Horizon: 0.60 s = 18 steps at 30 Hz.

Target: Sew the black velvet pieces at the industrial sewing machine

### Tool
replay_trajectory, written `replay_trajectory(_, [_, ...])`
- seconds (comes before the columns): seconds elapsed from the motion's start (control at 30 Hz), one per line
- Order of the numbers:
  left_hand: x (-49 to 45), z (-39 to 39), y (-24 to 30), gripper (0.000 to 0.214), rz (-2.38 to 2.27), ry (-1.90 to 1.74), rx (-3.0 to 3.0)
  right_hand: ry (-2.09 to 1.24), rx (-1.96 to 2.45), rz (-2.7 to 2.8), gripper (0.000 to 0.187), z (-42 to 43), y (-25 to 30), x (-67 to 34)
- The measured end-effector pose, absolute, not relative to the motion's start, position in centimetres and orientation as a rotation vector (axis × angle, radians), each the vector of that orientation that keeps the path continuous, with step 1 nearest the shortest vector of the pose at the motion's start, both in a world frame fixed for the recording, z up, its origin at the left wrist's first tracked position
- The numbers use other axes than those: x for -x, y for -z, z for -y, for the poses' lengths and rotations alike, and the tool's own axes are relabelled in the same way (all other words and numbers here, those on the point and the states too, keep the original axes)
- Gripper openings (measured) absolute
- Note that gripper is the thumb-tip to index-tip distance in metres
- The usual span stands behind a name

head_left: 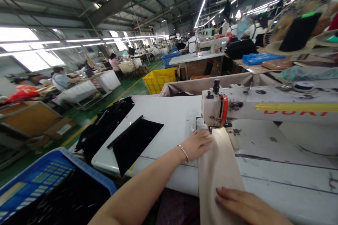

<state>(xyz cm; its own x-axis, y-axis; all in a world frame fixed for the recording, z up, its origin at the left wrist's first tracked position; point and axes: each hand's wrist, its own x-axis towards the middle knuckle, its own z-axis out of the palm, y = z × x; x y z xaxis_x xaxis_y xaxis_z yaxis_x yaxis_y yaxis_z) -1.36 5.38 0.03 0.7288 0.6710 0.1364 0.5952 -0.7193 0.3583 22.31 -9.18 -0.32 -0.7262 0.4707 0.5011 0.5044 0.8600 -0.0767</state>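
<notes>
Right hand (pixel 239 204) lies flat on beige fabric strip (pixel 220 168)

From afar I watch the left hand (pixel 197 144), fingers slightly spread, rest at the strip's edge beside the sewing machine (pixel 243 113) needle. Most length lies this side; I judge stitching barely begun, the bulk left.

- The 1 camera is worn on the head and faces forward and down across the white tabletop (pixel 174 112).
- It sits close above the work: the right hand (pixel 243 202) is cut by the bottom edge, the left hand (pixel 198 144) a little farther off.
- The sewing machine (pixel 215 107) stands near, right of centre, running past the right edge.
- Its wide field reaches up to the distant roof (pixel 118 0).
</notes>
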Motion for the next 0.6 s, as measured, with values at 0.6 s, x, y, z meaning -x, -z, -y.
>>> replay_trajectory(0.6, [20.9, -8.6, -1.0, 0.018, -1.787, -0.355, -2.537, 0.054, 1.258, 2.463, 0.063, 1.9, 2.5, -19.1])
